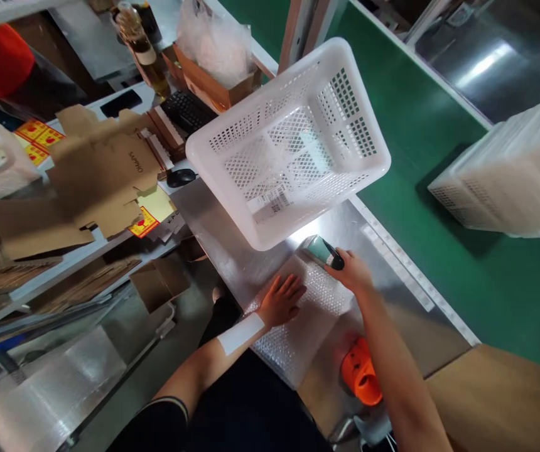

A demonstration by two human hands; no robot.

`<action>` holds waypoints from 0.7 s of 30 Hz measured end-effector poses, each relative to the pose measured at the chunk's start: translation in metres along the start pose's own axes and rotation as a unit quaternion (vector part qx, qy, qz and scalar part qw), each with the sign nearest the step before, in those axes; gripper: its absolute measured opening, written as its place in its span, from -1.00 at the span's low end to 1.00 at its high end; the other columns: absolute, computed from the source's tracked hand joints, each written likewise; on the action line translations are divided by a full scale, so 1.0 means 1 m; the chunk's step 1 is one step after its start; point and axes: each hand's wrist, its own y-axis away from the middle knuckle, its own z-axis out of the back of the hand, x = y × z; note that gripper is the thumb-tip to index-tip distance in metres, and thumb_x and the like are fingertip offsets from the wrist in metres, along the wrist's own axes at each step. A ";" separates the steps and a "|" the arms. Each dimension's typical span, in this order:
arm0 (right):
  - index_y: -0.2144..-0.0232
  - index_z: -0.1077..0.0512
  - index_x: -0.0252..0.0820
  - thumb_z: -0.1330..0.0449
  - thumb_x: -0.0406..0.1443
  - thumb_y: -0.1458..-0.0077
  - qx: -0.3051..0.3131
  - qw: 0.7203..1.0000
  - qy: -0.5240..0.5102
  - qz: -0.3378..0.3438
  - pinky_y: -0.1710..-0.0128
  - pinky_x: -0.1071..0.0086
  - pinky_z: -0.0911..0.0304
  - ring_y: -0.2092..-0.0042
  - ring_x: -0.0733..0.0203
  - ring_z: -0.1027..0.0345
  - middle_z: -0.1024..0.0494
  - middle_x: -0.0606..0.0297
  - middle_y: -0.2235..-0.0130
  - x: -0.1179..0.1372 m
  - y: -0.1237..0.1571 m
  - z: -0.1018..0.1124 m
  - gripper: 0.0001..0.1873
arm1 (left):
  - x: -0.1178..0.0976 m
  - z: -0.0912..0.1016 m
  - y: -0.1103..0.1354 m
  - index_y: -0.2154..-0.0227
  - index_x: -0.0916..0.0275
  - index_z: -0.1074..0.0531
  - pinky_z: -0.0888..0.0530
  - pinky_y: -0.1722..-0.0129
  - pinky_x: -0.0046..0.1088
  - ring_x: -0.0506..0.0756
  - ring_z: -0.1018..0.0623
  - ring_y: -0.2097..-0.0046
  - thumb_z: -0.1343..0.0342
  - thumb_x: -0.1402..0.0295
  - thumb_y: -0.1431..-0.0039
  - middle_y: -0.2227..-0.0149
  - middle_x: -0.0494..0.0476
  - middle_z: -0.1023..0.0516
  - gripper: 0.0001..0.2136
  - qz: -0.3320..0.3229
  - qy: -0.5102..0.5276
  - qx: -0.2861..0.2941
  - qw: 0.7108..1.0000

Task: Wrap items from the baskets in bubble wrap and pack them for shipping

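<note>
A sheet of bubble wrap (319, 285) lies on the metal tabletop in front of me. My left hand (282, 301) rests flat on it, fingers spread, with nothing in them. A white strip sits on my left forearm. At the sheet's far edge, my right hand (352, 270) is closed around the black end of a green bottle-like item (319, 250), which lies on its side. Its exact kind is hard to make out. Just beyond it stands a white perforated plastic basket (263, 235), tilted in view, with a barcode label and a pale item inside.
An orange plastic object (363, 373) stands near my right forearm. Flattened cardboard (105, 169), a mouse (181, 178), a keyboard (188, 112) and a bottle (140, 50) occupy the left bench. Stacked white baskets (510, 169) sit on the green surface to the right.
</note>
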 end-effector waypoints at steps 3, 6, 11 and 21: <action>-0.30 -0.36 -0.10 -0.27 0.01 -0.15 -0.001 1.000 -0.004 0.000 0.30 0.34 -0.25 0.08 -0.01 -0.49 -0.53 0.07 -0.10 -0.001 -0.001 -0.002 -0.27 | -0.001 -0.002 0.002 -0.47 0.09 -0.14 -0.20 -0.44 0.07 0.30 -0.16 -0.51 0.03 0.03 -0.43 -0.52 0.14 -0.10 -0.37 0.002 -0.012 -0.002 1.000; -0.33 -0.33 -0.12 -0.27 0.00 -0.16 0.007 1.000 -0.001 -0.002 0.26 0.33 -0.26 0.02 -0.04 -0.48 -0.51 0.05 -0.13 0.001 0.000 0.000 -0.25 | -0.001 -0.003 0.003 -0.47 0.10 -0.15 -0.19 -0.45 0.07 0.30 -0.16 -0.51 0.02 0.03 -0.43 -0.52 0.16 -0.12 -0.37 0.003 -0.019 0.000 1.000; -0.36 -0.29 -0.12 -0.24 -0.01 -0.21 0.013 1.000 0.007 -0.006 0.25 0.32 -0.27 0.03 -0.01 -0.47 -0.49 0.05 -0.14 0.007 0.004 0.003 -0.25 | -0.002 -0.005 0.004 -0.47 0.10 -0.14 -0.19 -0.45 0.08 0.30 -0.16 -0.51 0.04 0.02 -0.44 -0.52 0.17 -0.12 -0.37 0.007 -0.017 -0.009 1.000; -0.33 -0.33 -0.13 -0.29 0.02 -0.10 -0.092 0.980 -0.174 -0.023 0.16 0.24 -0.39 0.07 0.00 -0.48 -0.44 0.01 -0.19 0.007 0.022 -0.014 -0.19 | -0.006 -0.001 0.008 -0.50 0.09 -0.07 -0.12 -0.48 0.17 0.35 -0.07 -0.53 0.05 0.06 -0.44 -0.54 0.19 -0.03 -0.36 0.030 0.022 0.036 0.999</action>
